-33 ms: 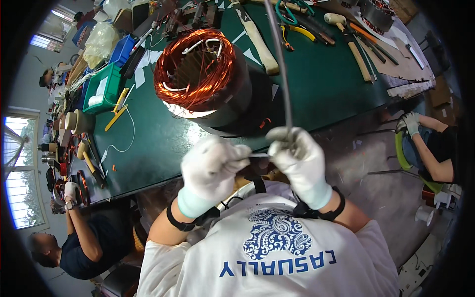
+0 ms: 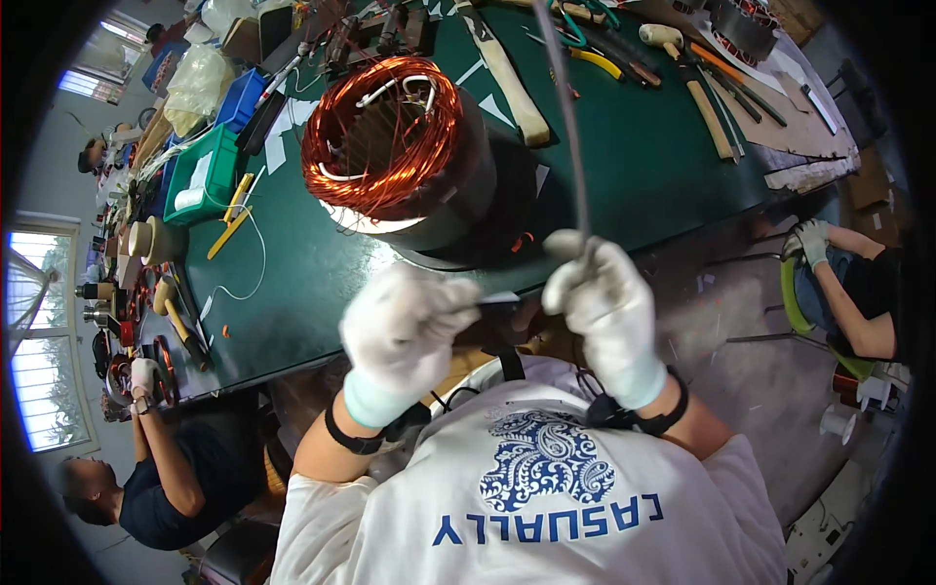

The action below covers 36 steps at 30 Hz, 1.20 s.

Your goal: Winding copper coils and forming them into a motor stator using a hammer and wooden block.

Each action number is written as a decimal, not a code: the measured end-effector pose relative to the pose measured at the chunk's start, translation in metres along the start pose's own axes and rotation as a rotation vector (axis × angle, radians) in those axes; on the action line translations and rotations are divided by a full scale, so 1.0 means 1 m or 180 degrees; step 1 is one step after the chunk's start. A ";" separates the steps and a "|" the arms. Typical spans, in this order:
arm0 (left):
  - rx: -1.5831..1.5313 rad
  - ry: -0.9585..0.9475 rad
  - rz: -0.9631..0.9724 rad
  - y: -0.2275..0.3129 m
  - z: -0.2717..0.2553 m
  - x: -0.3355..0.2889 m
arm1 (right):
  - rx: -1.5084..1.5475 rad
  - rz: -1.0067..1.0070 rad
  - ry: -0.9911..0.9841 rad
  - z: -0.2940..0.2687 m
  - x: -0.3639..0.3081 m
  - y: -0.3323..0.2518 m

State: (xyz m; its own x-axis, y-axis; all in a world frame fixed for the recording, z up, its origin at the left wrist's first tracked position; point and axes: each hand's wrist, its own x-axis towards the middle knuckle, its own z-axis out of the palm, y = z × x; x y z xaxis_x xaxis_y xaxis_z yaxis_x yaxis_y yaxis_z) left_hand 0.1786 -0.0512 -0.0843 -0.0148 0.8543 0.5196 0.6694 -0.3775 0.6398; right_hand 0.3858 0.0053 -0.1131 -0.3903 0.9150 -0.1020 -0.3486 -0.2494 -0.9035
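Both my hands wear white gloves and are held close together above the near edge of the green table (image 2: 643,166). My right hand (image 2: 604,302) is closed around a long thin grey tube (image 2: 570,127) that rises from the fist across the table. My left hand (image 2: 405,327) pinches a short thin flat strip (image 2: 499,297) that points toward my right hand. Just beyond my hands stands a large motor stator in a black casing (image 2: 463,200), its coppery wire windings (image 2: 385,136) facing up with white sleeves sticking out.
Pliers with yellow handles (image 2: 597,60), a wooden mallet (image 2: 687,68), a wooden stick (image 2: 507,83) and other hand tools lie at the table's far side. Green bin (image 2: 200,175) and blue bin (image 2: 239,97) stand left. One person sits lower left (image 2: 156,487), another at right (image 2: 858,292).
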 end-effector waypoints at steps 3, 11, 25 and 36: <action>0.1077 0.0858 0.1114 -0.011 -0.011 0.018 | -0.0432 0.0166 -0.0122 -0.048 0.009 -0.020; 0.2330 0.1230 0.0941 -0.024 0.007 0.059 | -0.3357 -0.1370 -0.0196 -0.079 0.000 -0.060; 0.2143 0.0661 0.0955 -0.033 0.008 0.055 | -0.4470 -0.1438 -0.0831 -0.052 0.017 -0.100; 0.1897 0.0928 0.1039 -0.042 0.018 0.050 | -0.3477 0.0626 -0.1089 -0.033 0.031 -0.105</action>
State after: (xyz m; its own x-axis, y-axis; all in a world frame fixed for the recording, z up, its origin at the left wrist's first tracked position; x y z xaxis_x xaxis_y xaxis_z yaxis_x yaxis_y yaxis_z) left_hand 0.1632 0.0133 -0.0954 0.1129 0.5707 0.8134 0.9622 -0.2671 0.0539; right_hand 0.4381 0.0702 -0.0349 -0.6241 0.7158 -0.3134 0.5993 0.1811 -0.7798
